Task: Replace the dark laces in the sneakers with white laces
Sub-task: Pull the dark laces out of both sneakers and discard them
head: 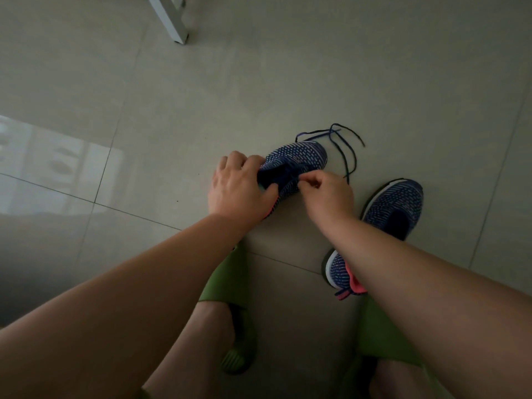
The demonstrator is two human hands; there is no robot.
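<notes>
The sneaker (296,165) you worked on lay on the tiled floor (288,82) in the middle of the scene, toe pointing far and right, its dark blue knit upper flecked with pale dashes and a strip of pink at the heel. Your left hand (239,187) gripped it from the left, fingers curled over the collar and thumb lying along the near side. Your right hand (328,191) came in from the right with fingertips pinched at the lacing area, on what looked like the dark lace (349,156); the exact contact was too small to tell. That lace trailed loose from the shoe and lay in loops on the floor beyond the toe and to its right. Both forearms reached forward from the near edge, bare, the left across the lower left and the right across the lower right.

The second sneaker (394,205), same pattern, sat just to the right, partly hidden under your right forearm, its pink heel lining showing nearer to you. Your feet in green slides (230,283) stood at the near edge. A white furniture leg (172,21) stood at the far side.
</notes>
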